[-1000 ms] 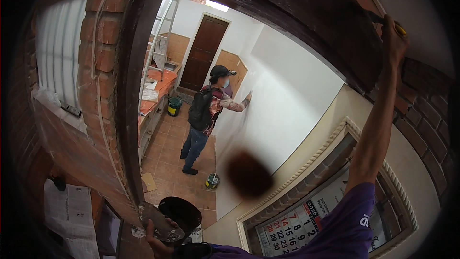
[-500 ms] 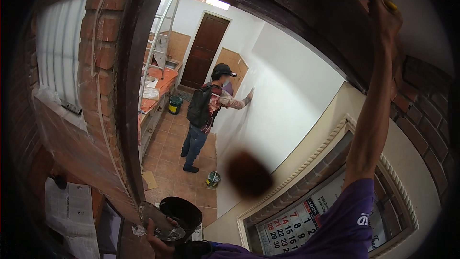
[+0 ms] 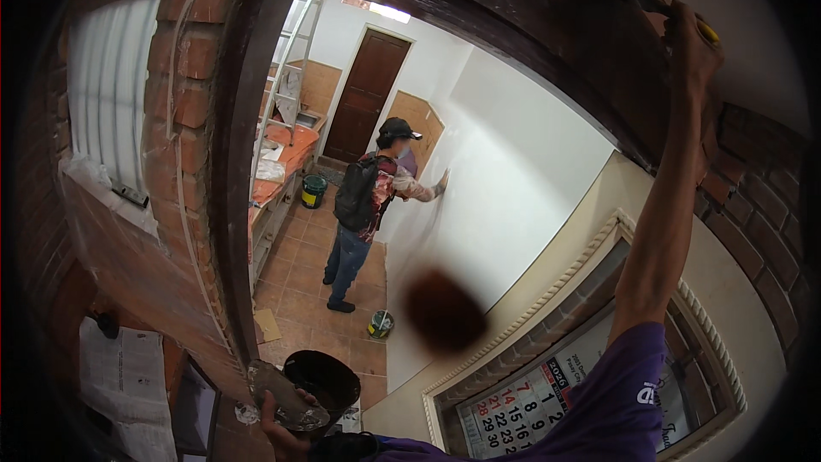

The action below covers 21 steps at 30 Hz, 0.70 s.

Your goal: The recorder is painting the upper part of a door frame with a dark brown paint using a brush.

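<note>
At the top right my right hand [image 3: 691, 47] is raised to the dark wooden beam [image 3: 505, 26] over the doorway. Its fingers are wrapped round a putty knife [image 3: 657, 3] with a yellow handle end, and the dark blade lies against or very near the wood. Low in the picture my left hand [image 3: 280, 428] grips a flat, grey, putty-smeared plate [image 3: 291, 398] by its lower edge. Just behind the plate stands a black bucket [image 3: 329, 372]; whether they touch I cannot tell.
Through the doorway a co-worker [image 3: 368, 192] reaches to a white wall [image 3: 522, 188]. A ladder [image 3: 286, 68], covered counter [image 3: 286, 150] and two paint pails [image 3: 314, 191] stand there. A framed panel with a calendar [image 3: 513, 411] is below my right arm. A brown blur floats centrally.
My right hand and the putty knife have shifted slightly right and down along the beam. The co-worker's hand is a little lower on the wall. My left hand keeps its hold.
</note>
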Each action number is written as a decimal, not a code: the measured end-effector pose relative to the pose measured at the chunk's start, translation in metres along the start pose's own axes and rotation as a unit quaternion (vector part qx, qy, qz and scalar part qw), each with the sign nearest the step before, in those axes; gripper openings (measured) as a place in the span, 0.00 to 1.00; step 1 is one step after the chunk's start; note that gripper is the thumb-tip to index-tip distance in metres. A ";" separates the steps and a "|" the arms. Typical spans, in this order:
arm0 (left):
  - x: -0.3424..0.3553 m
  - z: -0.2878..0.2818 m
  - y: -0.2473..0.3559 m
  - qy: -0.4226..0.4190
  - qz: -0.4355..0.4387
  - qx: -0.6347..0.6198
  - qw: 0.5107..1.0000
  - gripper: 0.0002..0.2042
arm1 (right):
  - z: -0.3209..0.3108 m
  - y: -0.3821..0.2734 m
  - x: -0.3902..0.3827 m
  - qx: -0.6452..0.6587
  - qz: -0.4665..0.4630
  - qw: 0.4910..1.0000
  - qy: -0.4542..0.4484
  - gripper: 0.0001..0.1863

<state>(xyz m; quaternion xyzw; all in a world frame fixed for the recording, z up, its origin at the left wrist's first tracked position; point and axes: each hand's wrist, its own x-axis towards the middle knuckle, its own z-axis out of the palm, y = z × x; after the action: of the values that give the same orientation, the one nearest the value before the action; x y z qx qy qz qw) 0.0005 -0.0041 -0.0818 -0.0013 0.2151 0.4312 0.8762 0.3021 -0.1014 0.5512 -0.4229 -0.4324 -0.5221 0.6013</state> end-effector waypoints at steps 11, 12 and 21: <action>0.003 -0.004 0.001 -0.001 -0.043 -0.040 0.998 0.23 | 0.002 0.010 -0.018 -0.070 -0.118 0.990 -0.029 0.11; 0.003 -0.005 0.001 0.001 -0.041 -0.036 0.999 0.23 | -0.003 0.010 -0.021 -0.085 -0.111 0.990 -0.017 0.11; 0.003 -0.003 0.000 -0.018 -0.042 -0.024 0.999 0.24 | 0.016 -0.008 -0.026 0.016 -0.076 0.996 -0.036 0.17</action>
<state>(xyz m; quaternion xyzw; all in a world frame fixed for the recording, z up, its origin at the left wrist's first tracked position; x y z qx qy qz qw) 0.0010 -0.0022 -0.0852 -0.0232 0.1891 0.3994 0.8968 0.2908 -0.0802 0.5306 -0.3971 -0.4930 -0.5439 0.5509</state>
